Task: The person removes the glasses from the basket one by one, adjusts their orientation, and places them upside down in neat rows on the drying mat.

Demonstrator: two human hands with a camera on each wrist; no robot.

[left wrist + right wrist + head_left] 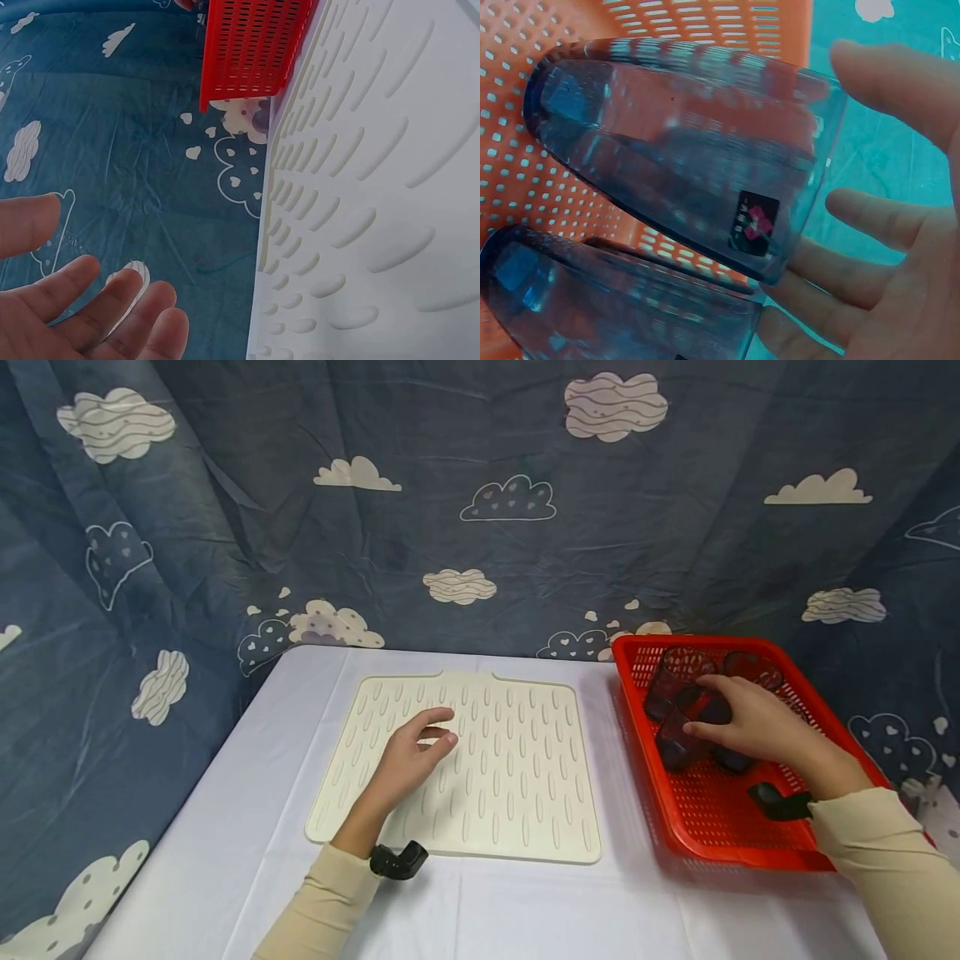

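My right hand is over the red basket, at the mouth of a dark tinted drinking glass. In the right wrist view, this glass carries a small dark label with a pink mark. The thumb and relaxed fingers are spread at its rim, not curled round it. A second glass lies alongside, close to the lower fingers. Over the cream slotted board hovers my left hand, its fingers loosely bent and holding nothing. The left wrist view shows those fingers apart from the board.
The red perforated basket stands at the right of the white-covered table. More glasses are at its far end. A dark blue cloud-print cloth hangs behind the table and along its sides.
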